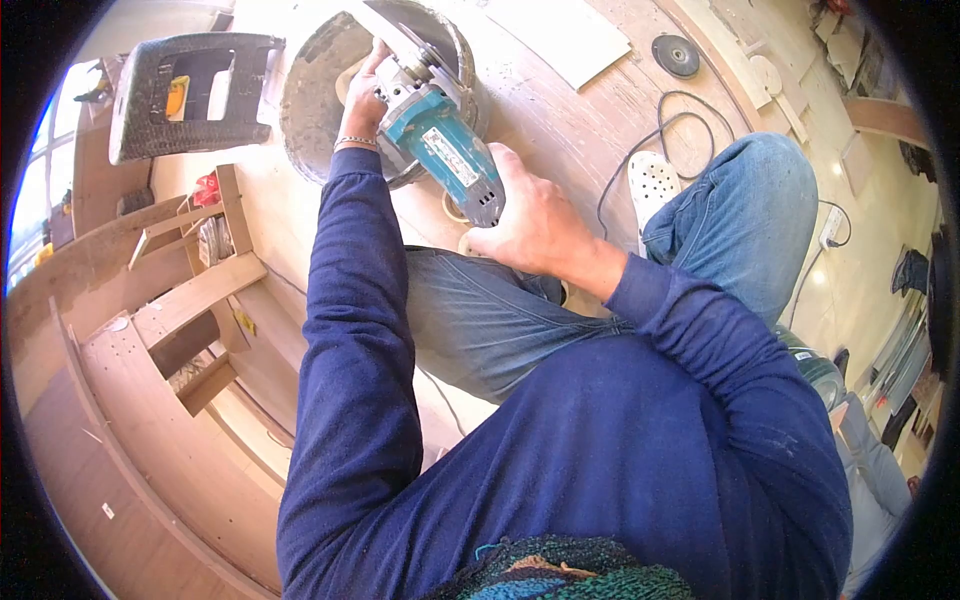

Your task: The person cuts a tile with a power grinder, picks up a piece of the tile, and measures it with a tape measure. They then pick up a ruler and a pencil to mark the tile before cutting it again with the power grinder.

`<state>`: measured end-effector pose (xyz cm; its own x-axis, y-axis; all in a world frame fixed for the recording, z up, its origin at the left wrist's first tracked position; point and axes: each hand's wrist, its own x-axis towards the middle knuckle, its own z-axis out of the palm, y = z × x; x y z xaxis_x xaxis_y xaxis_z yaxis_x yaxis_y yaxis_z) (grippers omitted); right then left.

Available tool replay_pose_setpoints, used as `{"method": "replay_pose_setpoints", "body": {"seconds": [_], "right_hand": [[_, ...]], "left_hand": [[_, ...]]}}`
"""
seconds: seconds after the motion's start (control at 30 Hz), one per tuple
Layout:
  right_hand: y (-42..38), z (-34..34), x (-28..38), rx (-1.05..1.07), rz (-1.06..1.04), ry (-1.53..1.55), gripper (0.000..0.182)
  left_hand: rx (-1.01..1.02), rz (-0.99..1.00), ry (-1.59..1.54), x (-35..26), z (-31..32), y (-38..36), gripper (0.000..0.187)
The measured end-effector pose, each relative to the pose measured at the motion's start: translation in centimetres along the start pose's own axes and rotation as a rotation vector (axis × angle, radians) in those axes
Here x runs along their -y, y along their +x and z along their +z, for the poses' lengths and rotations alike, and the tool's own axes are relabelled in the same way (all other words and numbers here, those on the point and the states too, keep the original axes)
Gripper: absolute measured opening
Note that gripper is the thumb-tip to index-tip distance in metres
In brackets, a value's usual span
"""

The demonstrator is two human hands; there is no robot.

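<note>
A teal power cutter with a silver metal head and flat plate is tilted over a round, dusty tub. Wrapped round the rear of its housing, near the vent slots, is my right hand. My left hand is at the metal head on the far side, its fingers bent against it and partly hidden by the tool. The tool's head and plate overlap the tub's opening in this view.
A dusty dark plastic stool lies left of the tub. Wooden framing fills the left side. A pale board, a black disc and a looped cable lie on the floor beyond my clog.
</note>
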<state>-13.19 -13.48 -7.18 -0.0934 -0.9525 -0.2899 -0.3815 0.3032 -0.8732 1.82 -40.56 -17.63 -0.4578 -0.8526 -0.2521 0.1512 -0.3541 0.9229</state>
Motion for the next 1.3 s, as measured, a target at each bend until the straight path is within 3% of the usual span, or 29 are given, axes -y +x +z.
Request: {"method": "replay_pose_setpoints", "body": {"seconds": [0.47,0.77,0.8,0.83,0.93,1.13,1.17,1.2,1.23,1.3], "right_hand": [[-0.2,0.3,-0.4,-0.013,-0.01,-0.019,0.095],[0.3,0.7,-0.6,-0.038,-0.016,-0.018,0.093],[0.4,1.0,-1.1,-0.039,-0.017,-0.018,0.093],[0.5,1.3,-1.6,-0.079,-0.066,-0.001,0.091],[0.7,1.6,-1.7,-0.127,-0.111,0.026,0.086],[0.1,1.0,-0.8,-0.231,-0.214,0.069,0.081],[0.0,0.8,-0.8,-0.25,-0.255,0.077,0.08],[-0.3,0.6,-0.6,-0.257,-0.262,0.081,0.08],[-0.6,0.4,-0.3,-0.246,-0.263,0.092,0.081],[-1.0,0.2,0.1,-0.237,-0.273,0.109,0.081]], "left_hand": [[-0.095,-0.042,0.003,-0.7,1.3,-0.6,0.053],[0.016,0.007,0.018,-0.5,0.5,-0.7,0.046],[0.001,-0.029,0.051,-0.5,0.5,-0.8,0.037],[-0.015,-0.063,0.085,-0.7,0.4,-0.8,0.046],[-0.015,-0.068,0.154,-0.6,-0.4,-1.2,0.04],[-0.016,0.153,0.496,1.5,-3.1,-1.6,0.029],[-0.008,0.147,0.404,2.2,-3.7,-1.4,0.028],[0.01,0.113,0.206,3.4,-4.8,-1.2,0.013],[0.013,0.118,0.212,3.0,-4.1,-2.2,0.013],[0.128,0.597,1.31,2.9,-3.7,-4.7,0.045]]}}
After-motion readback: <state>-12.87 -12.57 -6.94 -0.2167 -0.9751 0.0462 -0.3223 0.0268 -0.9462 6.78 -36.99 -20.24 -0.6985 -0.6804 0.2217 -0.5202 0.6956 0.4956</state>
